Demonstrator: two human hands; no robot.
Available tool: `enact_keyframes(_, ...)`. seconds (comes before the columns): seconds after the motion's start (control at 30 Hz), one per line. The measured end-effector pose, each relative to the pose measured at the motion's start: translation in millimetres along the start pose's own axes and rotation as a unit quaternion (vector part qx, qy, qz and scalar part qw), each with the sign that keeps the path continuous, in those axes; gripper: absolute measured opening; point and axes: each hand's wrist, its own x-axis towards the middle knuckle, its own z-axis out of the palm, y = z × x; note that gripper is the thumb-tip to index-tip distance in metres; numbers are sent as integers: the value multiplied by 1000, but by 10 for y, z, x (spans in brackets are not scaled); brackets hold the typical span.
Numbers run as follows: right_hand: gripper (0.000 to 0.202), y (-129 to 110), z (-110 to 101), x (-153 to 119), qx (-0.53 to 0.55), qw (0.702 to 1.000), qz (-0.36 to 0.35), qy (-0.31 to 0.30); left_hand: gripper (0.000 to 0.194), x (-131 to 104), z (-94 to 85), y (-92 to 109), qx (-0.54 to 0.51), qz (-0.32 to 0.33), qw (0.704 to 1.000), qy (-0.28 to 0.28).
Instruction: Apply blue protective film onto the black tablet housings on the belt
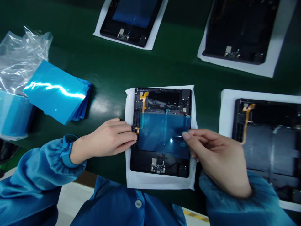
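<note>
One blue film (152, 131), translucent, lying over the middle of an open tablet-like device (143, 163), between the two hands; its right edge is at the right hand (221, 160), its left edge just beside the left fingertips. One device, black, long axis near to far, tilted very slightly, on a white sheet (160, 183) on the green desk (113, 69). Right hand, the nearer to the film and touching it: thumb and bent fingers pinched on its right edge, at the device's right rim; wrist low, forearm entering from the near right. Left hand (110, 138): palm down, fingers together and pointing right, tips against the device's left rim; whether they grip it cannot be told; forearm entering from the near left. One stack of blue sheets (55, 89), left and farther off, beside a crumpled clear bag (21, 59). One further device (254, 150), right, beyond the right hand.
</note>
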Motion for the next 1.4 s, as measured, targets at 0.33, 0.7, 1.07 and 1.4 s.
enact_keyframes(0.33,47,1,16,-4,23,1000,-12,-6,18,-11,-40,1,-16,-14,1000,-15)
enact_keyframes(0.7,38,107,-29,-98,-64,990,-117,50,33,581,-30,87,140,51,983,-105)
enact_keyframes(1.07,18,62,-233,-182,-213,942,-241,97,52,1071,79,143,131,49,971,-192)
enact_keyframes(1.4,43,-165,149,101,-340,741,-545,-196,96,288,-197,-66,76,-126,985,-91)
